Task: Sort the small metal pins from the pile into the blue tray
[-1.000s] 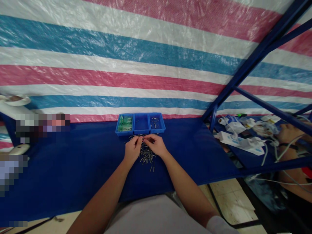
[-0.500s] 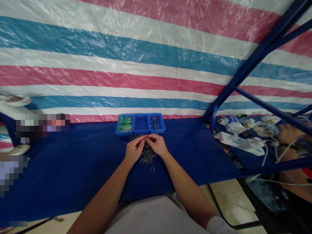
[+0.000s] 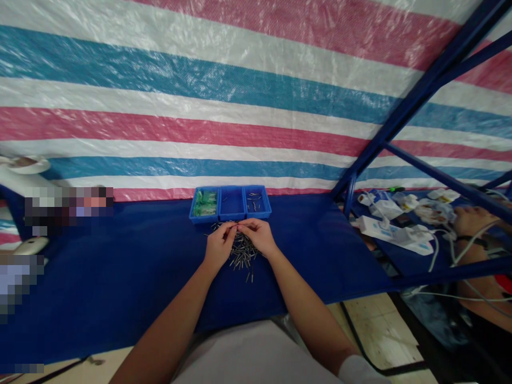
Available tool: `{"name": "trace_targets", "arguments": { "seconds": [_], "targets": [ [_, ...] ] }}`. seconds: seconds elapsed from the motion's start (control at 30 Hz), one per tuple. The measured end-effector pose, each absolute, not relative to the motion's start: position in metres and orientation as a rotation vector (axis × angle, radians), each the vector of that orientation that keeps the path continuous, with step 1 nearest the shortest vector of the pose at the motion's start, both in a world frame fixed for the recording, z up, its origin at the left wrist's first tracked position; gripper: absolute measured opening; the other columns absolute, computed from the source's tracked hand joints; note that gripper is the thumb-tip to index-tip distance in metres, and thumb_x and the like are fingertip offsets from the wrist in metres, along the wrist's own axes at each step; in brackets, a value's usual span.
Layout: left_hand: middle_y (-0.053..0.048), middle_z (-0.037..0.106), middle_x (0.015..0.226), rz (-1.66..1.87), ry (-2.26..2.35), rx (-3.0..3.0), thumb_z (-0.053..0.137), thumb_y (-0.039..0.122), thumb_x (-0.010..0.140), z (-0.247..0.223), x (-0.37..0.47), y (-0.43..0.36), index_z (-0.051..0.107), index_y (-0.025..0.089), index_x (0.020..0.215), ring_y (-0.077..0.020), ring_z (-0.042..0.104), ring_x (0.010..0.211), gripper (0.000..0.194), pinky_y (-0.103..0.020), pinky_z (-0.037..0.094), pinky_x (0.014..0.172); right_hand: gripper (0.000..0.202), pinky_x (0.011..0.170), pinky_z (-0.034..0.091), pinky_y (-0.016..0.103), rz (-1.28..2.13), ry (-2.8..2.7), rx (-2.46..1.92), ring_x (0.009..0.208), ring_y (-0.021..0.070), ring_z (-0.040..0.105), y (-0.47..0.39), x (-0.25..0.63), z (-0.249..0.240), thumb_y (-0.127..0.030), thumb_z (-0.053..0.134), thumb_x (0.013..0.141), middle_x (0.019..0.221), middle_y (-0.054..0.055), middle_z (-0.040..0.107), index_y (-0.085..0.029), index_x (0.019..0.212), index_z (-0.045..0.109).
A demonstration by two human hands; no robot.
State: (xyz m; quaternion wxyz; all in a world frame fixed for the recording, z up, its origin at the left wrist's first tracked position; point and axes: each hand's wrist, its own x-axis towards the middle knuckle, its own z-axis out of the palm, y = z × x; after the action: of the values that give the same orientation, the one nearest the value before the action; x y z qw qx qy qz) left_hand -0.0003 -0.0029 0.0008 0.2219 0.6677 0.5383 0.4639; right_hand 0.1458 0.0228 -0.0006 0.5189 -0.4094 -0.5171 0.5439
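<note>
My left hand [image 3: 218,246] and my right hand [image 3: 258,236] meet at the fingertips above a heap of thin metal pins [image 3: 243,255] on the blue table. Fingers of both are pinched together; whatever lies between them is too small to make out. Just behind the hands stands a blue tray in three compartments. Its left one holds green-tinted clear packets [image 3: 206,203], the middle one [image 3: 232,204] shows a tiny piece, and in the right one lie several small metal pins [image 3: 253,202].
A striped plastic sheet [image 3: 240,90] rises behind the table [image 3: 152,277]. At the right, beyond a blue metal frame [image 3: 384,133], are a white power strip [image 3: 394,234], cables, small packages and a person's arm [image 3: 474,221]. Blurred blocks cover things at the far left.
The fingers of both hands have shifted slightly while staying together at the tips. The tray and the heap look the same.
</note>
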Motion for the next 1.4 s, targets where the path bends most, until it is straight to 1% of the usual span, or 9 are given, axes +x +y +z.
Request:
{"name": "trace_targets", "arguments": {
  "seconds": [0.33,0.6,0.73,0.83,0.93,1.03,1.13,1.27,1.4],
  "targets": [
    [0.001,0.065,0.068,1.26,1.487,1.817,0.047,0.04,0.089,0.002,0.001,-0.003,0.065,0.018,0.091,-0.0106,0.056,0.058,0.029,-0.021,0.043,0.059,0.019,0.068,0.051,0.028,1.11,-1.444,-1.049,0.069,0.0165,0.065,0.022,0.148,0.001,-0.037,0.066,0.076,0.075,0.005,0.071,-0.018,0.08,0.068],
    [0.003,0.06,0.063,1.282,1.458,1.807,0.051,0.04,0.086,0.003,0.001,-0.004,0.065,0.018,0.097,-0.0098,0.052,0.054,0.028,-0.021,0.042,0.056,0.03,0.059,0.046,0.027,1.067,-1.457,-1.114,0.057,0.0151,0.059,0.02,0.149,0.008,-0.046,0.062,0.078,0.061,0.002,0.067,-0.019,0.067,0.066],
    [0.002,0.061,0.064,1.267,1.455,1.803,0.05,0.041,0.087,0.002,0.0,-0.004,0.065,0.019,0.098,-0.0098,0.052,0.054,0.028,-0.021,0.041,0.054,0.037,0.057,0.045,0.026,1.067,-1.503,-1.108,0.054,0.0143,0.057,0.019,0.149,0.01,-0.05,0.059,0.08,0.057,0.002,0.064,-0.019,0.062,0.065],
    [0.001,0.062,0.066,1.259,1.451,1.822,0.049,0.04,0.087,0.001,0.0,-0.003,0.064,0.019,0.095,-0.0105,0.055,0.056,0.027,-0.022,0.042,0.056,0.039,0.057,0.045,0.026,1.065,-1.516,-1.105,0.054,0.0138,0.056,0.02,0.149,0.008,-0.051,0.057,0.081,0.057,0.002,0.063,-0.019,0.061,0.065],
    [0.001,0.063,0.065,1.264,1.468,1.826,0.047,0.04,0.088,0.001,0.0,-0.003,0.064,0.019,0.093,-0.0113,0.056,0.057,0.027,-0.022,0.043,0.058,0.035,0.056,0.045,0.025,1.045,-1.523,-1.108,0.055,0.0133,0.056,0.021,0.148,0.004,-0.05,0.06,0.08,0.058,0.001,0.063,-0.019,0.063,0.065],
    [0.002,0.061,0.062,1.274,1.486,1.802,0.045,0.04,0.089,0.002,-0.001,-0.004,0.063,0.018,0.09,-0.0113,0.056,0.056,0.028,-0.022,0.044,0.059,0.026,0.06,0.047,0.026,1.072,-1.474,-1.069,0.06,0.014,0.059,0.021,0.146,0.001,-0.045,0.065,0.075,0.067,0.002,0.066,-0.019,0.075,0.066],
    [0.002,0.06,0.059,1.256,1.498,1.796,0.044,0.04,0.089,0.003,-0.001,-0.004,0.062,0.018,0.087,-0.0105,0.055,0.054,0.028,-0.021,0.043,0.058,0.023,0.064,0.049,0.027,1.114,-1.433,-1.023,0.066,0.015,0.061,0.021,0.145,0.0,-0.039,0.068,0.074,0.075,0.003,0.068,-0.019,0.083,0.066],
    [0.003,0.059,0.058,1.246,1.5,1.801,0.044,0.041,0.089,0.003,-0.001,-0.004,0.062,0.018,0.083,-0.0103,0.053,0.052,0.03,-0.021,0.041,0.057,0.018,0.063,0.048,0.026,1.1,-1.495,-1.04,0.064,0.014,0.059,0.019,0.145,0.002,-0.037,0.064,0.076,0.072,0.002,0.067,-0.019,0.08,0.065],
    [0.003,0.058,0.058,1.255,1.492,1.799,0.043,0.042,0.089,0.004,-0.001,-0.004,0.062,0.018,0.081,-0.0108,0.053,0.053,0.031,-0.022,0.041,0.056,0.021,0.062,0.046,0.025,1.066,-1.551,-1.084,0.061,0.0126,0.057,0.018,0.147,0.007,-0.038,0.06,0.08,0.066,0.0,0.064,-0.018,0.074,0.064]
  ]
}}
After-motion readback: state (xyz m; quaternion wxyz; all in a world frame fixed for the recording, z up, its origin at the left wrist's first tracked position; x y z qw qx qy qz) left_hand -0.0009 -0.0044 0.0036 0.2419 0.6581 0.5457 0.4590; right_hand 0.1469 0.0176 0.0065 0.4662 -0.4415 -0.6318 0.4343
